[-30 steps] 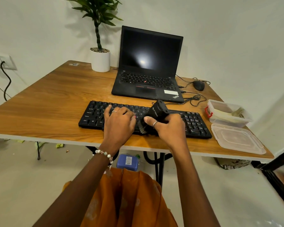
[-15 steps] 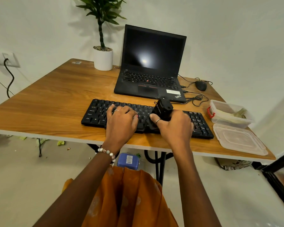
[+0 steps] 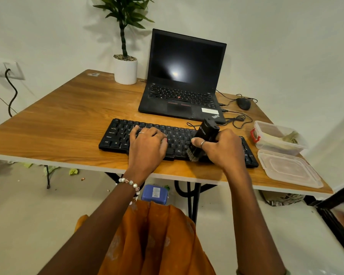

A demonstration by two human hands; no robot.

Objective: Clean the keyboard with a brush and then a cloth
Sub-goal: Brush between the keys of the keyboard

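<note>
Black keyboard (image 3: pixel 117 135) near front edge of wooden table (image 3: pixel 68 116), brushing step in hand. Left hand (image 3: pixel 147 143) flat, fingers spread on keys, steadying; right hand (image 3: pixel 222 149) gripping brush (image 3: pixel 204 136), bristles down on lower rows. Next, likely: sweeping toward uncovered keys; cloth not identifiable.

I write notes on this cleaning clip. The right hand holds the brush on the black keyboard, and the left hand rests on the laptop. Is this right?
Not quite. In the head view the left hand rests on the black keyboard, not on the laptop behind it. The right hand does hold the brush on the keyboard.
</note>
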